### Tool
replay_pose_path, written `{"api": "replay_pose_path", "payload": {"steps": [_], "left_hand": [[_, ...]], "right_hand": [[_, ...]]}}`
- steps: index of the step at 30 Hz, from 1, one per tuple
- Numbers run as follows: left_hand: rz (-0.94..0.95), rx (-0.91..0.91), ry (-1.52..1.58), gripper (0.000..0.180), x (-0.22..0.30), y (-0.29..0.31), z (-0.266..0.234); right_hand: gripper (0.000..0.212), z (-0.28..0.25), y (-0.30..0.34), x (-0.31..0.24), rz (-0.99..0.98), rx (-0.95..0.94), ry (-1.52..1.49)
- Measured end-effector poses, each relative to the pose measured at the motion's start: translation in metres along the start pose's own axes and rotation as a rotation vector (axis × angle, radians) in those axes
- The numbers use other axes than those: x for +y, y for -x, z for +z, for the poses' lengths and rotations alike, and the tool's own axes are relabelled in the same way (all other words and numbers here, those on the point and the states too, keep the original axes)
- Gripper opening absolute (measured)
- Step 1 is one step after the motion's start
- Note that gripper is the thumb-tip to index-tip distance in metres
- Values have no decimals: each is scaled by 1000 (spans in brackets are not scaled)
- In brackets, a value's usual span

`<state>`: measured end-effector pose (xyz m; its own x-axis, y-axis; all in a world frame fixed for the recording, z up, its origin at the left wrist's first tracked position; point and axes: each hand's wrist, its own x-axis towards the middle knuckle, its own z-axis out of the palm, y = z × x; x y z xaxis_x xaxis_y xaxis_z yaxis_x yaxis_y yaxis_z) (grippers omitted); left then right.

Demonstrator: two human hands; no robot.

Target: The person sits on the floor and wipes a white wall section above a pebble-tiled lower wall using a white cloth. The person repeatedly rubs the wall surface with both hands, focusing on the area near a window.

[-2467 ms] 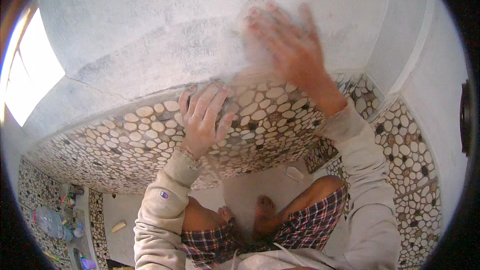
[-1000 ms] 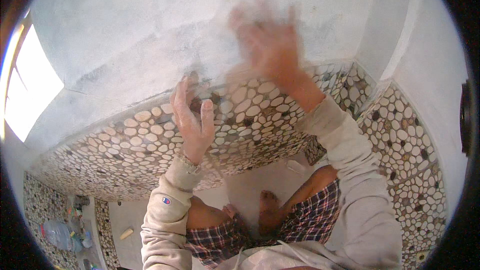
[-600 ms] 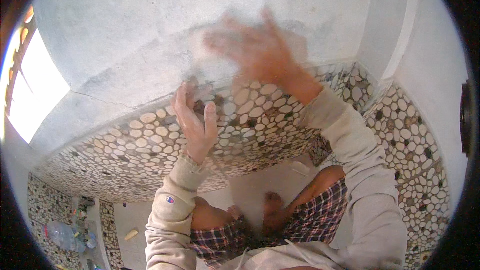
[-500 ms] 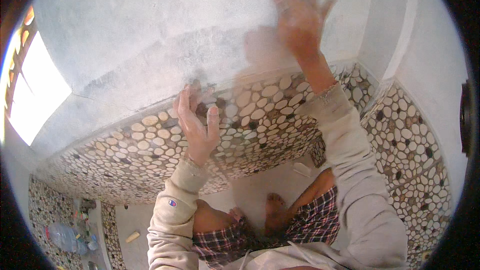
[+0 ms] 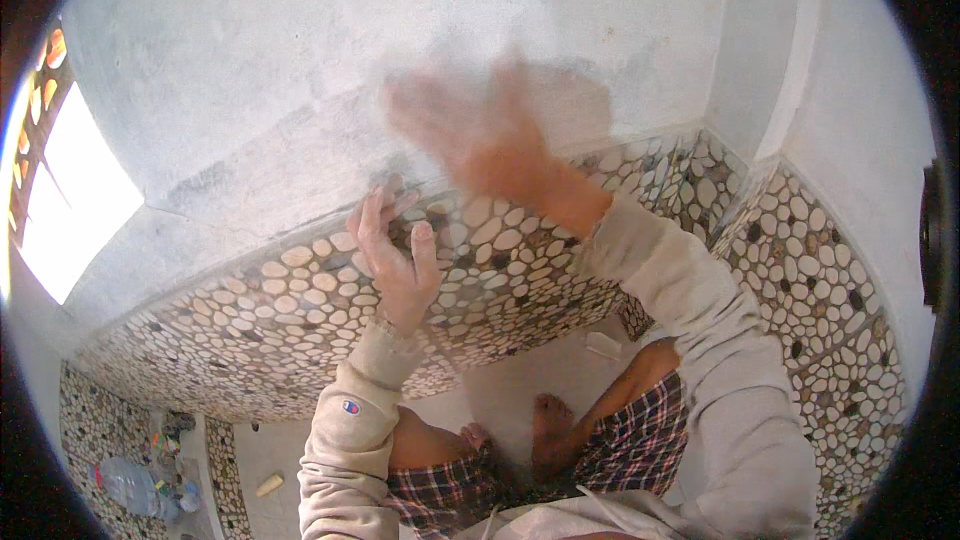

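The pale wall, bearing a darker grey band, rises before me above a facing of pebbles. In front of the band I see the right hand, strongly blurred, its thumb apart from the fingers, which point leftward; I cannot tell how far they are bent, whether they touch the wall, or whether anything lies beneath them. Lower and to its left, the left hand stands at the upper border of the pebbles, half open, fingers bent and thumb apart, with nothing visible in its grasp; contact at the fingertips is unclear to me. Both forearms wear beige sleeves. Below are checked shorts, a bare foot and the light floor, where a small cream-coloured piece lies. At far left I note a bright window and, beneath it, a clear plastic bottle.
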<state>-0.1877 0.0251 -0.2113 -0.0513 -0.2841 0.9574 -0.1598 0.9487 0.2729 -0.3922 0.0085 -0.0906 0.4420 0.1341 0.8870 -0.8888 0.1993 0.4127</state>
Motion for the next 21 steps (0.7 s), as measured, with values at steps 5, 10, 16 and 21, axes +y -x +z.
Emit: {"api": "replay_pose_path", "payload": {"steps": [5,10,16,21], "left_hand": [[66,16,98,56,-11,1,-3],[28,-14,63,58,-1,2,4],[78,-41,-47,61,-5,0,0],[52,-60,-71,60,-5,1,-4]], "right_hand": [[51,-29,-23,31,184,-89,-145],[48,-40,14,2,72,-292,-200],[52,-31,8,70,233,-162,14],[47,-44,0,-6,64,-267,-227]]}}
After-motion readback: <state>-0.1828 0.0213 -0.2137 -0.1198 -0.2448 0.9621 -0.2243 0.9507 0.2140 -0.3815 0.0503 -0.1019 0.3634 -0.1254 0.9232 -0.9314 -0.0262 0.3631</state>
